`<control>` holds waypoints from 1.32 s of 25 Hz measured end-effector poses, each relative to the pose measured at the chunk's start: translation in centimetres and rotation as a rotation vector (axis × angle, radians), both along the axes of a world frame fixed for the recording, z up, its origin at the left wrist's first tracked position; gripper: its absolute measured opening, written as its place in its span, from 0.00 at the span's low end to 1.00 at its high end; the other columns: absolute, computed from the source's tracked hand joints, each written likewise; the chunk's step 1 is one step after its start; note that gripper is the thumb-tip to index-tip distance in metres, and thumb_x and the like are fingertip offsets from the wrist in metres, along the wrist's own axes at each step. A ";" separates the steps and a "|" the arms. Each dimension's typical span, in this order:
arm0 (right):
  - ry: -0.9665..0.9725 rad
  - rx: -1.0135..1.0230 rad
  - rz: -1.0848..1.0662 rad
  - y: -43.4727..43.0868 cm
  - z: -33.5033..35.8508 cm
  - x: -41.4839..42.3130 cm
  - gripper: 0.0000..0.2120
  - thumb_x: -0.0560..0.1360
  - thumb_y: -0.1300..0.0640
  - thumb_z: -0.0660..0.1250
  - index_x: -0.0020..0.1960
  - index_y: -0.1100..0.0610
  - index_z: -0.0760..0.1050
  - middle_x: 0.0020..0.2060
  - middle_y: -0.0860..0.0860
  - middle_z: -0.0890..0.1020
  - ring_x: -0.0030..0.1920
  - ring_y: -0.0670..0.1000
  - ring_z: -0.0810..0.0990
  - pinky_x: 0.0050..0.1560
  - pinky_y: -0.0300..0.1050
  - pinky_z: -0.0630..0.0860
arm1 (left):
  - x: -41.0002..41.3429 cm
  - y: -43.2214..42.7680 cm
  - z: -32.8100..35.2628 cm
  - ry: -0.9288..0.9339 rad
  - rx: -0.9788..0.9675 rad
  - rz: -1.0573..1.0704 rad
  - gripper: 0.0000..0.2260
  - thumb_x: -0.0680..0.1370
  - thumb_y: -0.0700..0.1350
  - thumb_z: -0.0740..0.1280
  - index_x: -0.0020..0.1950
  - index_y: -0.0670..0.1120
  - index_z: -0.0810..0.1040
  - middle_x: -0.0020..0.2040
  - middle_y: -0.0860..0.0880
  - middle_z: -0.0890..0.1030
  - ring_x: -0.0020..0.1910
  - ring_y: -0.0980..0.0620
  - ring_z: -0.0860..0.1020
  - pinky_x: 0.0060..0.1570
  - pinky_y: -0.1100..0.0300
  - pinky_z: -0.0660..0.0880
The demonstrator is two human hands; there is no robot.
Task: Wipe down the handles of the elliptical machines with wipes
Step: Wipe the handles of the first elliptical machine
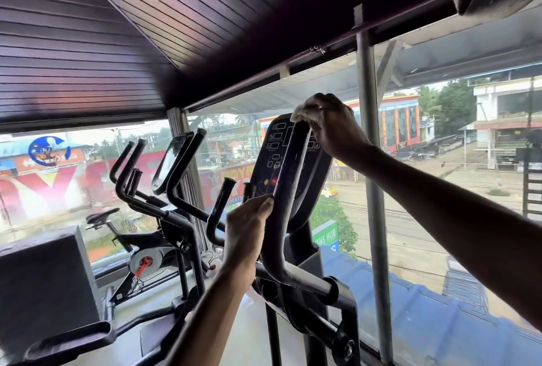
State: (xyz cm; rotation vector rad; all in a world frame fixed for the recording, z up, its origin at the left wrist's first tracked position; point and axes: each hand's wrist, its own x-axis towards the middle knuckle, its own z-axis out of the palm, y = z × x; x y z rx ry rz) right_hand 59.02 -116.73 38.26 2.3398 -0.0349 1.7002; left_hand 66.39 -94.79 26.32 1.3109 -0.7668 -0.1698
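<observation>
The step in hand is judged to be the wiping of the upper end of one handle. The black, curved, foam-covered handle (289, 178) stands directly in front of the dark console panel (271, 148) and crosses its face. A crumpled white wipe (300, 113) is pressed onto the tip of the handle, just above the console panel's top edge. It is held there by the right hand (330, 128), whose fingers are curled over wipe and tip together. The left hand (246, 225) is wrapped round the handle below the console panel's lower left corner, thumb laid on the foam. The fingers behind are hidden, so the shaft only appears to be steadied.

For the next move, the wipe is to be drawn down the shaft with encircling pressure, and the left hand moved lower to clear the path. The black handles of the neighbouring machine (176, 172), left of the console panel, are judged to remain for wiping.
</observation>
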 end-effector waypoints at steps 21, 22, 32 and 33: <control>-0.075 0.013 0.109 1.3 -2.4 0.5 0.08 0.80 0.58 0.70 0.56 0.50 0.87 0.53 0.48 0.87 0.53 0.50 0.82 0.61 0.39 0.72 | 0.9 0.0 -0.7 -0.015 -0.077 -0.055 0.07 0.80 0.39 0.71 0.55 0.47 0.86 0.45 0.56 0.88 0.46 0.61 0.86 0.43 0.71 0.79; -0.042 0.017 0.102 1.1 -1.8 0.5 0.09 0.81 0.55 0.69 0.56 0.48 0.86 0.54 0.46 0.86 0.55 0.49 0.82 0.62 0.42 0.73 | 0.8 0.0 -0.6 -0.009 -0.080 -0.050 0.07 0.80 0.39 0.71 0.55 0.47 0.86 0.45 0.56 0.88 0.45 0.62 0.86 0.42 0.71 0.79; 0.226 -0.044 0.077 2.8 -1.2 -0.5 0.09 0.78 0.62 0.73 0.55 0.53 0.87 0.52 0.48 0.84 0.52 0.48 0.82 0.52 0.52 0.82 | 0.7 0.3 -0.6 -0.007 -0.057 -0.072 0.09 0.81 0.40 0.69 0.59 0.45 0.86 0.50 0.54 0.88 0.53 0.57 0.85 0.54 0.63 0.81; 0.162 -0.004 0.042 2.7 -0.9 -0.5 0.09 0.79 0.62 0.72 0.55 0.51 0.87 0.52 0.48 0.83 0.51 0.48 0.82 0.53 0.52 0.81 | 0.8 0.4 -0.7 -0.006 -0.053 -0.079 0.09 0.81 0.40 0.69 0.59 0.45 0.86 0.50 0.54 0.88 0.53 0.58 0.85 0.54 0.63 0.81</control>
